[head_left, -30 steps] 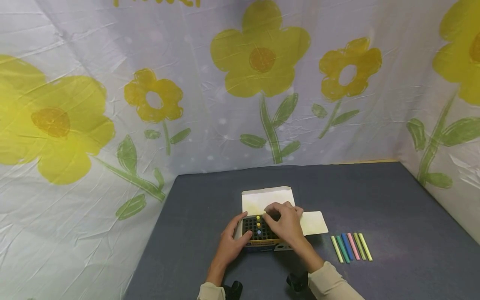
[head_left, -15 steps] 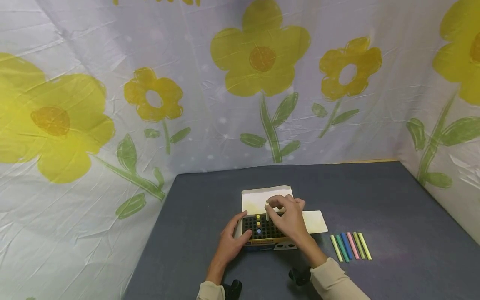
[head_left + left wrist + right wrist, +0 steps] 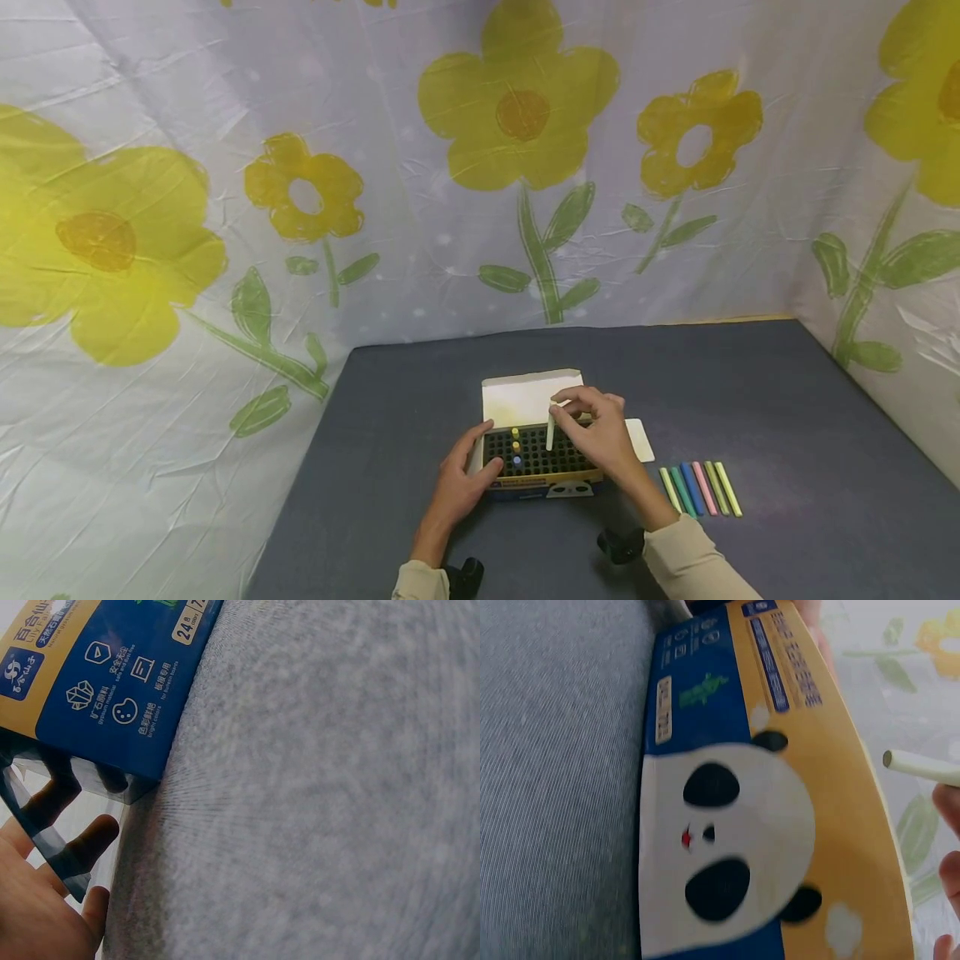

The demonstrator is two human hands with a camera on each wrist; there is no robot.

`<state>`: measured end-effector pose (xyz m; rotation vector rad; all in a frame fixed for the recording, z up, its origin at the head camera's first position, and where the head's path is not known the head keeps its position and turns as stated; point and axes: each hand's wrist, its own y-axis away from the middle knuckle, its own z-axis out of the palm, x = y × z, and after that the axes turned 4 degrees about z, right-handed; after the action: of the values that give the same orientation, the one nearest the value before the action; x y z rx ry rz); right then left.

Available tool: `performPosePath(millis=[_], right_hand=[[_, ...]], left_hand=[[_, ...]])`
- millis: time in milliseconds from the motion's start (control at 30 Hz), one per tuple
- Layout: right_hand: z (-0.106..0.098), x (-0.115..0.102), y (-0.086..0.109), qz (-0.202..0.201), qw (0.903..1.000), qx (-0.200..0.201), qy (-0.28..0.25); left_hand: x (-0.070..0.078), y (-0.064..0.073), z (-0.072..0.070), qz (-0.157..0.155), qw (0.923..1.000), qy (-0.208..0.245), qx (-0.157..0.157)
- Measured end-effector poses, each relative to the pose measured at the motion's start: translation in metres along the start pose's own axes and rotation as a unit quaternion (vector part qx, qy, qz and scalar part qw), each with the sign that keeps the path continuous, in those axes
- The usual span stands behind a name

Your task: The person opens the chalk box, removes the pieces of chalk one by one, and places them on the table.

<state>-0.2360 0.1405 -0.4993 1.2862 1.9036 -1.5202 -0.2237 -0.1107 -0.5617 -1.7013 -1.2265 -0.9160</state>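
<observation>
Beige sleeves (image 3: 422,582) come in at the near edge, with black devices (image 3: 622,546) at the wrists. Six chalks (image 3: 705,488) in yellows, green, blue and pink lie side by side at right, apart from the blue and yellow box (image 3: 525,492), which sits in the middle with a panda face on its near side. At its left end is the left hand (image 3: 459,477), thumb and fingers spread wide and gripping the box by that end. Inside, three short ends (image 3: 516,447) show in the left part of the black tray (image 3: 540,462): blue, then orange, then yellow. Over the tray, the right hand (image 3: 600,429) pinches a white stick (image 3: 551,433) between thumb and finger, nearly upright, lower end above the holes. A white flap (image 3: 640,440) extends right; the lid (image 3: 517,400) lies back on the far side. Beyond the dark table (image 3: 420,383) hangs a flowered cloth (image 3: 420,275).
</observation>
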Motion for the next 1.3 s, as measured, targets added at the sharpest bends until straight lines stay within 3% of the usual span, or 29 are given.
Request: performPosePath(millis=[633,1300], right_hand=[[-0.064,0.019,0.016,0.045,0.9989,0.006,-0.010],[-0.115,0.044,0.044,0.143,0.9889,0.011,0.039]], left_hand=[[-0.002,0.001,0.003,-0.005,0.9999,-0.008,0.007],[-0.002,0.000,0.002,-0.004,1.0000,-0.008,0.005]])
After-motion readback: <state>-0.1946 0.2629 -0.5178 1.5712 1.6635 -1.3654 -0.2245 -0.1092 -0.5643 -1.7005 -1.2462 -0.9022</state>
